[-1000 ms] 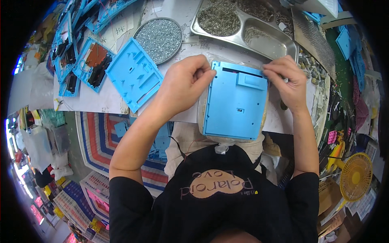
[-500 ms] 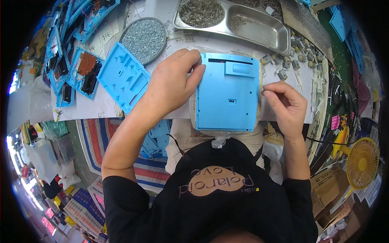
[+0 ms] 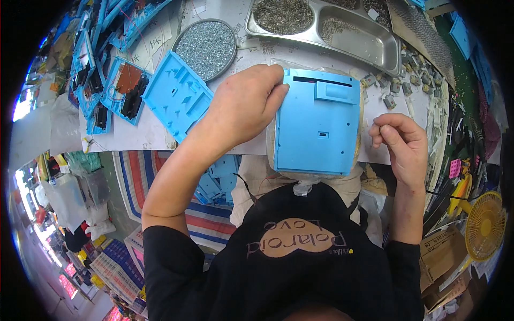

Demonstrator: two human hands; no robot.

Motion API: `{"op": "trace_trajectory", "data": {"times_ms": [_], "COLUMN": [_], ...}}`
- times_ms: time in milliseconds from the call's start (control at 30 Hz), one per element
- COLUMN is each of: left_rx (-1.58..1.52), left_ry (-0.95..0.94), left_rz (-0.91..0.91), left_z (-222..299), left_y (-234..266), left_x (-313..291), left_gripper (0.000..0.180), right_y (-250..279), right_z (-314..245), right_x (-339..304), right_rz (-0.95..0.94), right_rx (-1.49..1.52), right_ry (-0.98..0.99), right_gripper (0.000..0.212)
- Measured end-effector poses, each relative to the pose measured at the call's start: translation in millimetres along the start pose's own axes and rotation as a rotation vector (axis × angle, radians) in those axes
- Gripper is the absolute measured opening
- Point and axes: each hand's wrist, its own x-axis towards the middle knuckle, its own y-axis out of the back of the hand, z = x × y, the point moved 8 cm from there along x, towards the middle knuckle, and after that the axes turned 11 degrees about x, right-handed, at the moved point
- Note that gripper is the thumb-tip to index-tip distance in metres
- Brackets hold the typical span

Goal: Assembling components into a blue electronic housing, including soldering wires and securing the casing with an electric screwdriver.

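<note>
Head view: pinching case (image 3: 313,112) edge with left hand (image 3: 246,101), perhaps risking skid from one-sided hold; cannot tell right hand (image 3: 403,144) grip.

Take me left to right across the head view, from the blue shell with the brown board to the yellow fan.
Blue shell with brown board, bare blue shell, left hand, blue case, right hand, yellow fan.
</note>
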Motion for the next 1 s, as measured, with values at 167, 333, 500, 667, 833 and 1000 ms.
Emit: {"op": "trace_trajectory", "data": {"times_ms": [167, 333, 500, 667, 833, 1000], "left_rx": [0.12, -0.102, -0.215, -0.404, -0.345, 0.086], "left_ry": [-0.099, 0.075, 0.188, 0.29, 0.252, -0.092], "left_rz": [0.002, -0.214, -0.208, -0.242, -0.199, 0.234], "left_z": [9, -12, -17, -28, -27, 43], "left_y": [3, -8, -16, -28, -18, 12], "left_x": [7, 12, 1, -5, -2, -19], "left_gripper": [0.021, 0.03, 0.035, 0.032, 0.029, 0.022], "right_y": [-8, -45, -49, -51, -40, -16], "right_z": [-1, -26, -17, -15, -11, -14], "right_x": [-2, 8, 7, 8, 13, 9], "right_rz": [0.063, -0.098, -0.133, -0.178, -0.252, -0.106], "right_rx": [-0.124, -0.736, -0.822, -0.814, -0.714, -0.557], "right_ry": [0.006, 0.532, 0.683, 0.743, 0.609, 0.536], "right_gripper": [0.014, 0.012, 0.017, 0.021, 0.031, 0.032]}}
